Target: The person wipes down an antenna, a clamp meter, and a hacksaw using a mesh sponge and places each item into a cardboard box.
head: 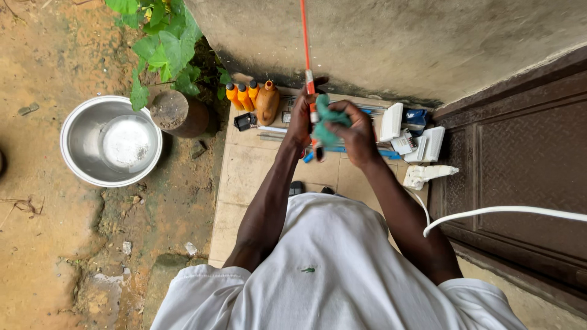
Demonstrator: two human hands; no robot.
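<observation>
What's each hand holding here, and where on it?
Left hand grips the orange rod near its lower end, by the white band. Right hand holds a crumpled green cloth pressed against the rod just beside the left hand.

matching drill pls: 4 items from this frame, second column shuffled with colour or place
Things:
1. cloth
2. pole
3. steel basin
4. bottles

Descriptions:
A. orange, standing by the wall on the tiled step
B. green, bunched in the right hand against the pole
C. orange-red, thin, held upright by the left hand
D. silver, on the bare dirt left of the tiles

Pairs: 1-B, 2-C, 3-D, 4-A
</observation>
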